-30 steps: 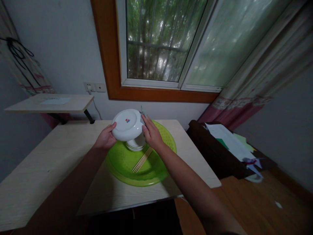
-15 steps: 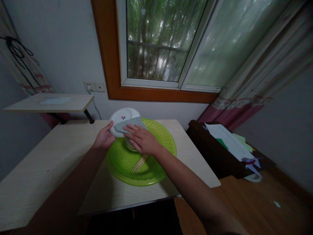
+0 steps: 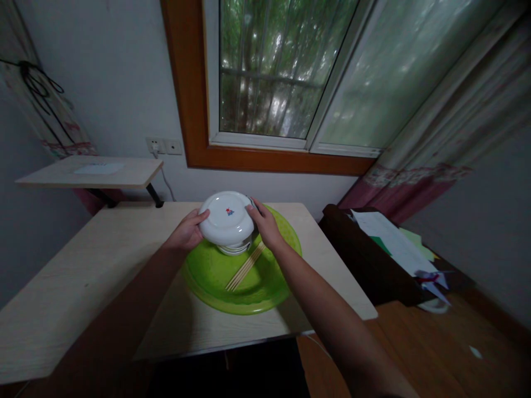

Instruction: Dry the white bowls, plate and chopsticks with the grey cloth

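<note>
The white plate (image 3: pixel 228 217) is held tilted, underside showing, between the closed-in fingers of left hand (image 3: pixel 186 231) and right hand (image 3: pixel 266 224).

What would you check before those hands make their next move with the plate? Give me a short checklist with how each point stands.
1. Left hand gripping the white plate at its edge: ok.
2. Right hand on the plate's opposite edge: ok.
3. Plate clear of the white dishes behind it: cannot tell; they overlap in view.
4. Chopsticks lying inside the green tray: ok.
5. Tray wholly on the table: ok.
6. Plate face up: not ok; its marked underside shows.
</note>
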A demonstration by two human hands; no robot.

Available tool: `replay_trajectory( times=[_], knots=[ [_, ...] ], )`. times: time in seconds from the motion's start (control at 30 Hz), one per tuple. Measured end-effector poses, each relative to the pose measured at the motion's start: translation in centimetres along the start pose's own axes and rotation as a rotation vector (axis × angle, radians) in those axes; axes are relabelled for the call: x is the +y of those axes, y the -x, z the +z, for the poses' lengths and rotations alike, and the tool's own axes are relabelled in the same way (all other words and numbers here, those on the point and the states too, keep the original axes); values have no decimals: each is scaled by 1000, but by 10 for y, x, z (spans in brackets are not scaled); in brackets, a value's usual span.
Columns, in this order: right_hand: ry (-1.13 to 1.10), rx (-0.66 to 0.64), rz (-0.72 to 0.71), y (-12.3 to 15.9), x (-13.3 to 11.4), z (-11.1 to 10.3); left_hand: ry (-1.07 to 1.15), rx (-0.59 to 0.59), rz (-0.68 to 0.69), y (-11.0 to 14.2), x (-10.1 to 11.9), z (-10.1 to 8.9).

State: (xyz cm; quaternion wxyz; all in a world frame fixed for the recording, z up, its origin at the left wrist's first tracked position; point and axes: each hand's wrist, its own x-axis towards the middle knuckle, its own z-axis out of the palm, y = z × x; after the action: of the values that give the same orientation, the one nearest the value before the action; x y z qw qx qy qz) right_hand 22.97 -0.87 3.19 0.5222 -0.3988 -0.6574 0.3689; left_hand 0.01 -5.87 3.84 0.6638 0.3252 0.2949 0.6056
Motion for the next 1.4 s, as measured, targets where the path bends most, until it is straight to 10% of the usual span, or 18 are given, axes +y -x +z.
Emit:
replay_trajectory(
  times=[0.3,0.63,0.9,1.17,1.4],
  knots=[
    [-357,-45,276,-2,6,3,87,-31,-30,8,8,5],
    [-118,108,129,-9,24,-1,48,43,51,5,4,1],
    [152,170,-239,7,-14,-12,46,68,77,0,1,-10],
    [616,-396,-762,26,-44,4,13,22,89,-1,-1,-10],
    [731,-317,-695,21,-41,10,31,16,122,-1,-3,-10]
  ],
)
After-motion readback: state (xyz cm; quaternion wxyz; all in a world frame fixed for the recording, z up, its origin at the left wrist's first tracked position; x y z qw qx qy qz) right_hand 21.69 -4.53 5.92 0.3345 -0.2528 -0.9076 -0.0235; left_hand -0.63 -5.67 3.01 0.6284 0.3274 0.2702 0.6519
